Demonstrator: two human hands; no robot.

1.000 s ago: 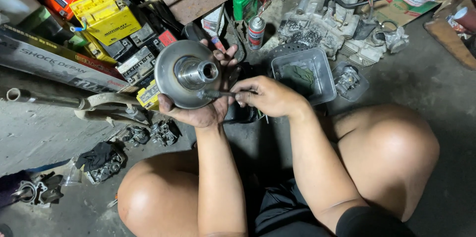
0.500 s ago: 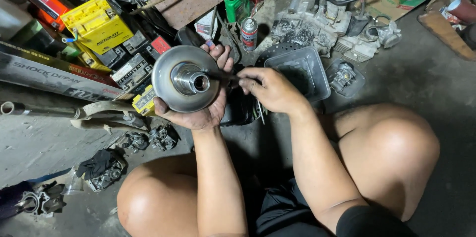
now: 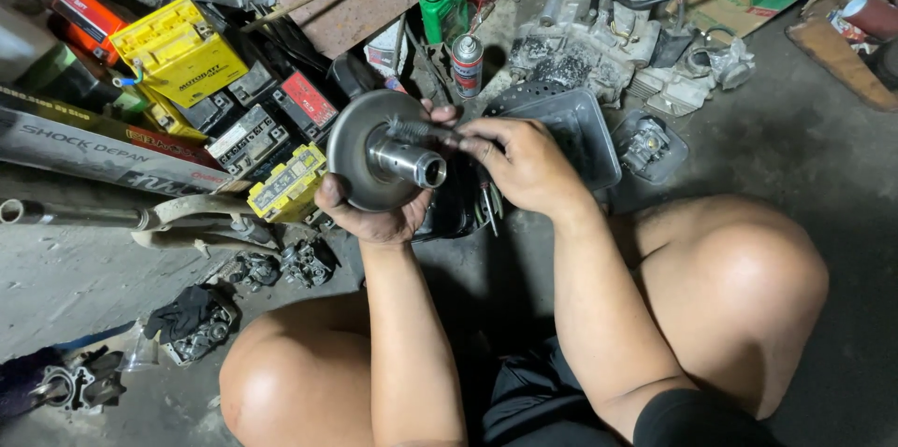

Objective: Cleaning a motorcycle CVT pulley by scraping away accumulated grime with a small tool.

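My left hand (image 3: 374,213) grips a round grey metal pulley disc (image 3: 360,143) from below, its hollow central hub (image 3: 412,159) pointing toward the camera and to the right. My right hand (image 3: 519,162) holds a small dark brush (image 3: 416,131), whose bristles touch the top of the hub. Both hands are raised above the concrete floor, between my bare knees.
A grey plastic tray (image 3: 585,134) lies just behind my right hand. Old yellow and black batteries (image 3: 178,50) and boxes pile up at the left, engine parts (image 3: 599,45) at the back, a spray can (image 3: 466,64) and a green bottle (image 3: 440,7) nearby. A metal tube (image 3: 75,215) lies at the left.
The disc has turned so its hub points more to the right. My right hand has brought the brush against the hub's top.
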